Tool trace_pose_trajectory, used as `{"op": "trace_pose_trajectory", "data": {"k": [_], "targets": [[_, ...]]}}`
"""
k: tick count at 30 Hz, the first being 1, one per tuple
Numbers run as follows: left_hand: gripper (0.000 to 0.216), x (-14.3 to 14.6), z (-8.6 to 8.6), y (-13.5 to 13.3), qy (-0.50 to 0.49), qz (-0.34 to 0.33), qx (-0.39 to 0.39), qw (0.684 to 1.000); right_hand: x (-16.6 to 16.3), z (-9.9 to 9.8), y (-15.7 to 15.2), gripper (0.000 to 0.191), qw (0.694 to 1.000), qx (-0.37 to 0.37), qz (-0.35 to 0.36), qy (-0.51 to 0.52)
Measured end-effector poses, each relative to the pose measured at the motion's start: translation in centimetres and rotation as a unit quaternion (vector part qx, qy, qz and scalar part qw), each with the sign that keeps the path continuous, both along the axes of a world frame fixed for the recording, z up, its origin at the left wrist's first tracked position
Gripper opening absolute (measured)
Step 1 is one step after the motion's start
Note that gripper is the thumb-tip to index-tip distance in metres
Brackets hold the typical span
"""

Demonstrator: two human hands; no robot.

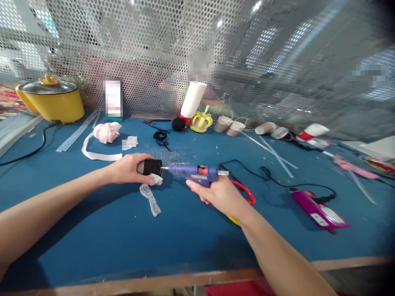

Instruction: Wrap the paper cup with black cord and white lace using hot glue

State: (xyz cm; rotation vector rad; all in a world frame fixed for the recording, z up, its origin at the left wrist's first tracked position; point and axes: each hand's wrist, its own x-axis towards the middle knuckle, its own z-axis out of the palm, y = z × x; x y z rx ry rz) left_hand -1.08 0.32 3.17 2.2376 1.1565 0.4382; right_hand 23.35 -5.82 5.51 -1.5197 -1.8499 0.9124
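Blue tabletop (191, 242) stretches between the forearms to a brown front edge (154, 283). Left of centre, the left hand (128, 168) has its fingers grasping a black-wrapped tube (152, 167), one end hidden by the palm; the right hand (224, 191) is clenched around a blue glue gun (191, 172), handle covered, tip near the tube; contact is unclear. Behind stand a yellow pot (61, 109), contents indistinct under its lid (32, 87), stacked paper cups (193, 98) and two small brown baskets (222, 124).
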Motion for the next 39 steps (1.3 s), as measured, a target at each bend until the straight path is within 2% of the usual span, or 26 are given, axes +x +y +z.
{"op": "trace_pose_trajectory", "data": {"k": [9, 20, 31, 39], "targets": [[0.068, 0.0, -0.1, 0.0, 0.001, 0.000, 0.006, 1.000, 0.1, -0.4, 0.7, 0.024, 0.999, 0.026, 0.020, 0.000], [0.070, 0.0, -0.2, -0.1, 0.003, 0.002, 0.014, 1.000, 0.1, -1.0, 1.5, 0.033, 0.998, -0.032, 0.029, 0.041], [0.069, -0.3, -0.4, 0.3, -0.029, 0.022, -0.068, 0.997, 0.5, -1.4, 1.3, 0.034, 0.990, -0.091, 0.045, 0.100], [0.071, -0.3, -0.4, 0.4, -0.054, 0.028, -0.084, 0.995, 0.6, -1.2, 0.9, 0.033, 0.988, -0.097, 0.050, 0.111]]}}
